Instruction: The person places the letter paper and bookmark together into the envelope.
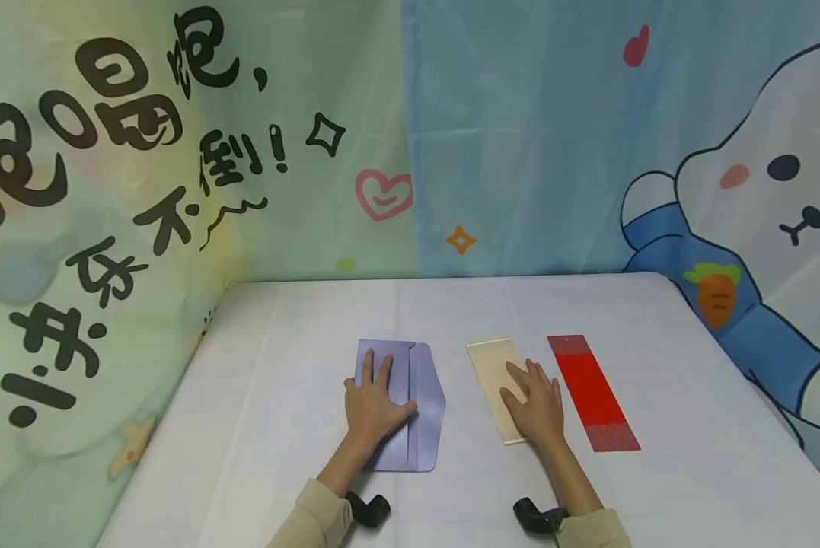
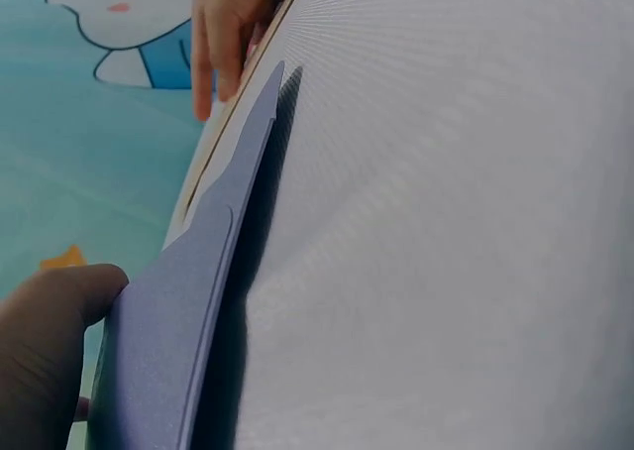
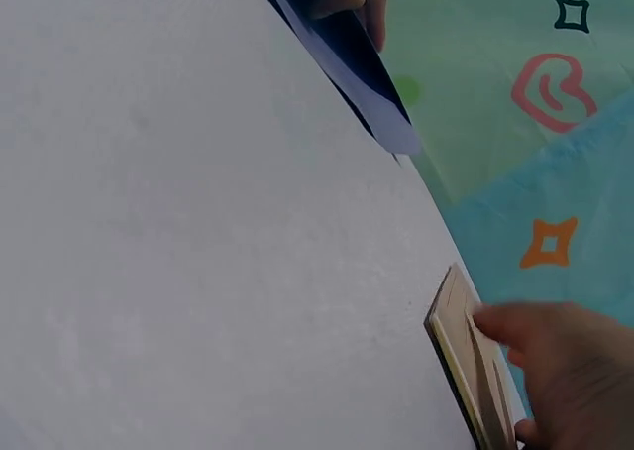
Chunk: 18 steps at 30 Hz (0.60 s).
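A purple paper envelope [image 1: 426,434] lies on the white table with its pointed flap spread out to the right. My left hand [image 1: 374,405] rests on its left half, fingers apart and thumb reaching toward the flap crease. The left wrist view shows the envelope's flap edge [image 2: 213,242] raised above the cloth. Right of it is a long, flat beige rectangular piece [image 1: 490,373], with visible thickness in the right wrist view. My right hand [image 1: 538,407] lies over its right side with spread fingers, thumb [image 3: 505,321] on its top face.
A red strip [image 1: 595,392] with speckled ends lies slanted just right of my right hand. Black curved wrist mounts [image 1: 370,510] hang by both sleeves. A printed curtain [image 1: 519,152] stands behind the table's far edge.
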Tool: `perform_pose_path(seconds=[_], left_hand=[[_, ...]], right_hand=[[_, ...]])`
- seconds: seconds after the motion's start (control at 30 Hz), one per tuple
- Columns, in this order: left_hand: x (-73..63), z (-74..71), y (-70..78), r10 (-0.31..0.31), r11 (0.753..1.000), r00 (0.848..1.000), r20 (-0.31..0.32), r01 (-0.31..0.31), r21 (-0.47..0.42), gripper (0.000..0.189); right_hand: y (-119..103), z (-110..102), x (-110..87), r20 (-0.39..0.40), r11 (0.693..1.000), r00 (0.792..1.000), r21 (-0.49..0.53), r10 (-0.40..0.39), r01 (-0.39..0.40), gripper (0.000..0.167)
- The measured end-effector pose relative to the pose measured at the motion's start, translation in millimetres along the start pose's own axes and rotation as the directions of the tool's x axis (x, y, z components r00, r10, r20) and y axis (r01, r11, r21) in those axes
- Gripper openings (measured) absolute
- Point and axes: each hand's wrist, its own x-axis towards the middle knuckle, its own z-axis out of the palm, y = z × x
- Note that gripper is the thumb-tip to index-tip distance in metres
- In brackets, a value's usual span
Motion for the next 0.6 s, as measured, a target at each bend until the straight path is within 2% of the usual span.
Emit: perform_pose_path(seconds=[0.1,0.17,0.43,0.6], left_hand=[[-0.3,0.3,0.3,-0.002,1.0,1.0,0.006,0.002,0.0,0.09],[-0.2,0.1,0.6,-0.009,1.0,1.0,0.018,0.009,0.005,0.091],[2.6,-2.2,1.1,-0.013,1.0,0.999,0.033,0.013,0.011,0.091],[1.8,-2.7,0.8,-0.012,1.0,0.999,0.039,0.012,0.009,0.091]], right_hand=[[-0.8,1.4,-1.7,0.018,0.996,1.0,-0.085,-0.013,0.015,0.058],[-2.4,1.2,-2.1,0.03,0.995,0.999,-0.097,-0.014,0.017,0.06],[-6.3,-0.3,0.7,0.02,0.999,0.999,-0.003,0.045,-0.045,0.052],[-4.3,1.9,-0.2,-0.047,0.995,0.998,0.096,0.042,-0.037,0.05]])
